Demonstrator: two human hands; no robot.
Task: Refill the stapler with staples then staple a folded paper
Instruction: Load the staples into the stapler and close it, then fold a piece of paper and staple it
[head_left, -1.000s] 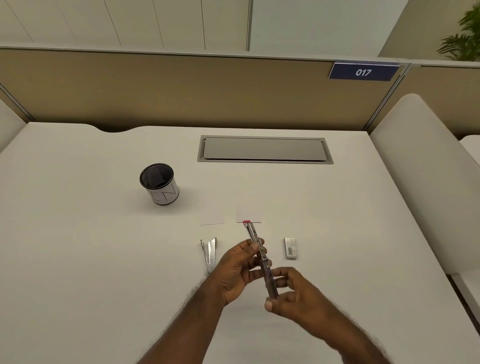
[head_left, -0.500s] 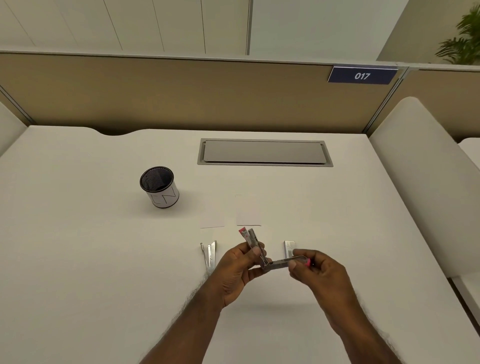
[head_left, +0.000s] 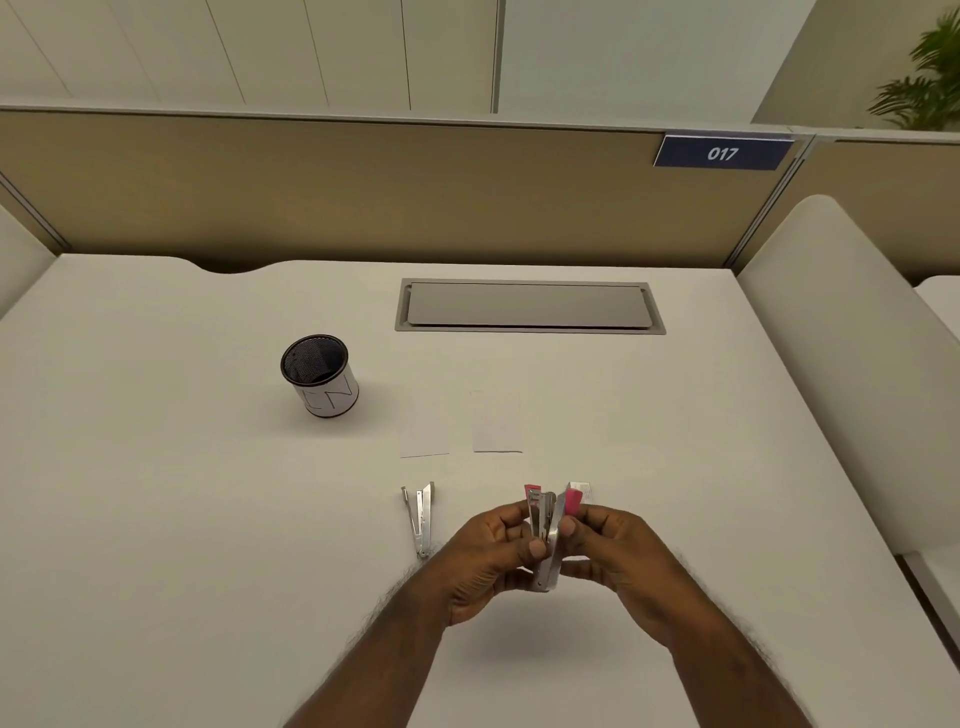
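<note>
Above the near edge of the worktop (head_left: 156, 519), the head view shows the stapler (head_left: 545, 540) held upright and hinged partly open, left hand (head_left: 488, 561) pinching its body, right hand (head_left: 613, 556) pinching the pink-tipped arm. It looks light, stiff and slick metal, best held by its sides. Two paper pieces (head_left: 496, 423) lie beyond; a beige partition (head_left: 363, 192) backs the pale surface.

The stapler (head_left: 546, 540), splayed wide 0.5 s ago, was folded nearly closed and upright, its 2 pink-tipped arms close together. The right hand (head_left: 605, 551) swung inward beside the left hand (head_left: 485, 558), apparently pinching the top arm.
</note>
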